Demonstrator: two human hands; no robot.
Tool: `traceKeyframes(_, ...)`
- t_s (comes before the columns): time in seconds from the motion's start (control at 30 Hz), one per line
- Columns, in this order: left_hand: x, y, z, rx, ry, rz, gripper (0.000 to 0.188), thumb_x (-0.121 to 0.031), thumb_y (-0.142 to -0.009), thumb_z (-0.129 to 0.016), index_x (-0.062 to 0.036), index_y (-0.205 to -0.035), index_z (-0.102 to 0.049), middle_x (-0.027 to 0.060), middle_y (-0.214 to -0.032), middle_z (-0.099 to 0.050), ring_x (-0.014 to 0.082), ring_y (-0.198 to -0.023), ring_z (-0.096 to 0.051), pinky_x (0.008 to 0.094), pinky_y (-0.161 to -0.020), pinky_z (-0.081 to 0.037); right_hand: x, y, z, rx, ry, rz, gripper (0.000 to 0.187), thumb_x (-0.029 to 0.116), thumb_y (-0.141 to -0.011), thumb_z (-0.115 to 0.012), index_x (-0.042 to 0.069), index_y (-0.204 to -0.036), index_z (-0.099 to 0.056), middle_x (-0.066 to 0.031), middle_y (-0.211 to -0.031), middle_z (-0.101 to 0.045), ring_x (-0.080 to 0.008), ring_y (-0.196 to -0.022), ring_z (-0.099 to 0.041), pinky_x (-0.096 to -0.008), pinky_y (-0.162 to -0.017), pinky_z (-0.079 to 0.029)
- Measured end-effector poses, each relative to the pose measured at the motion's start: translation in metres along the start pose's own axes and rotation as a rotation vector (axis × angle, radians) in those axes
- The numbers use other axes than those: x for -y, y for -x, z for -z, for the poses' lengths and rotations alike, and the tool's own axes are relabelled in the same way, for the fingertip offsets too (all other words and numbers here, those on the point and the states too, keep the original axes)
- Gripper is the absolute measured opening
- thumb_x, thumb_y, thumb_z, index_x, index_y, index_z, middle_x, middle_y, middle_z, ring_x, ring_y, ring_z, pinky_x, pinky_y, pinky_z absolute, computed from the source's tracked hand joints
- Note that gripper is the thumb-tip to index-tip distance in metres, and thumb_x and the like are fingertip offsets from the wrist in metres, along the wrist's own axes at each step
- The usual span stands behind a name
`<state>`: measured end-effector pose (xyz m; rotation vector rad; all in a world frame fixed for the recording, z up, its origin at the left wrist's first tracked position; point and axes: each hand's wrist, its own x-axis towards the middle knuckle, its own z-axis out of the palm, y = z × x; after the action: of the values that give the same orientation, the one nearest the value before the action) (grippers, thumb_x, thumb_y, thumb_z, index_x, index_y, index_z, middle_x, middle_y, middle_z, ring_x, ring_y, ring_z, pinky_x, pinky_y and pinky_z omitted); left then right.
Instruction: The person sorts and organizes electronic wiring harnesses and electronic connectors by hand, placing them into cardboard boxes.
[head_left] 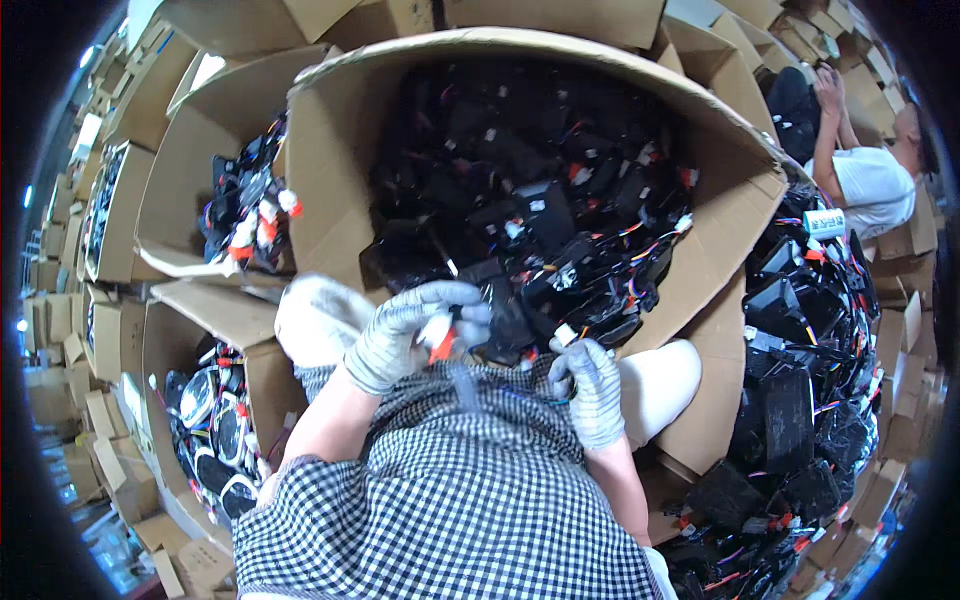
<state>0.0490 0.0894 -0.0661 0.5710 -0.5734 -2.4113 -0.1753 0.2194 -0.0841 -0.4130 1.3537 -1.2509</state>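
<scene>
**Gloved hands lift a wired part from the box**

Both gloved hands work at the near edge of a big carton [340, 150] heaped with black parts [540, 210] and coloured wires. My left hand [405, 335] is clenched around a small white-and-orange connector [437, 340], which pokes out between thumb and fingers just above my checked lap [450, 490]. From it a thin wire [465, 385] drops down and runs right toward my right hand [592, 385], so the wire's long axis lies roughly left to right between the two hands, sagging in the middle. The connector points its orange tip down and toward me. My right hand is curled, fingers bent under; it seems to pinch the wire's far end, though the glove hides the contact and I cannot tell for sure.

A black part [505, 315] sits touching the left fingertips, just beyond them in the carton, nearer the left hand than the right. A second carton [190, 170] at upper left holds more black pieces with white-and-orange plugs. Down at my left, another box [215, 420] holds round rimmed units. To my right lies a loose pile [800, 380] of black parts and wires. Another person [865, 175] sits beyond it.
</scene>
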Motion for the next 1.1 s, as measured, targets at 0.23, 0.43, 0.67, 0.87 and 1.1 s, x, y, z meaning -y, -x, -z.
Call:
traceKeyframes(0.23,0.012,0.005,-0.024,-0.102,-0.572,-0.247,0.033,-0.015,-0.092,-0.054,-0.0082,-0.124,-0.05,0.0088,-0.11,-0.06,0.0183,-0.104,-0.056,0.0284,-0.09,-0.044,0.018,0.019,-0.015,-0.004,-0.04,0.04,0.037,0.037,-0.088,-0.058,0.001,-0.096,-0.059,0.0005,-0.07,-0.058,-0.0014,-0.051,-0.046,-0.0153,-0.048,-0.035)
traceKeyframes(0.43,0.029,-0.001,-0.013,-0.046,-1.505,-0.605,0.022,-0.02,-0.089,-0.058,-0.0069,-0.106,-0.059,0.0084,-0.108,-0.057,0.0186,-0.102,-0.052,0.0321,-0.096,-0.036,0.059,0.029,-0.04,0.108,0.182,0.103,0.023,0.024,-0.088,-0.061,0.001,-0.085,-0.062,0.0039,-0.062,-0.049,0.0,-0.051,-0.037,-0.0174,-0.046,-0.028)
traceKeyframes(0.67,0.044,-0.008,-0.014,0.166,-1.4,-0.491,0.033,-0.035,-0.083,-0.059,-0.0034,-0.091,-0.065,0.0116,-0.076,-0.062,0.0284,-0.072,-0.058,0.0379,-0.068,-0.044,0.034,0.015,-0.017,0.299,0.609,0.191,0.038,0.037,-0.089,-0.057,0.001,-0.086,-0.066,-0.0044,-0.069,-0.059,-0.0105,-0.065,-0.054,-0.0256,-0.058,-0.042)
traceKeyframes(0.87,0.056,-0.017,-0.018,0.338,-1.507,-0.485,0.031,-0.035,-0.083,-0.058,-0.0063,-0.087,-0.067,0.0108,-0.072,-0.061,0.029,-0.066,-0.057,0.0381,-0.063,-0.042,0.014,0.013,0.014,0.437,0.152,-0.292,0.037,0.038,-0.085,-0.062,0.001,-0.085,-0.067,0.0033,-0.063,-0.053,-0.0021,-0.052,-0.039,-0.0178,-0.049,-0.03)
traceKeyframes(1.1,0.078,-0.015,-0.024,0.571,-0.913,0.147,0.039,-0.038,-0.091,-0.05,-0.0031,-0.102,-0.064,0.0102,-0.089,-0.065,0.0221,-0.085,-0.061,0.0327,-0.077,-0.047,0.011,0.01,0.046,0.748,0.34,-0.093,0.056,0.057,-0.085,-0.05,0.003,-0.072,-0.06,-0.0012,-0.055,-0.05,-0.011,-0.052,-0.047,-0.0282,-0.052,-0.038)
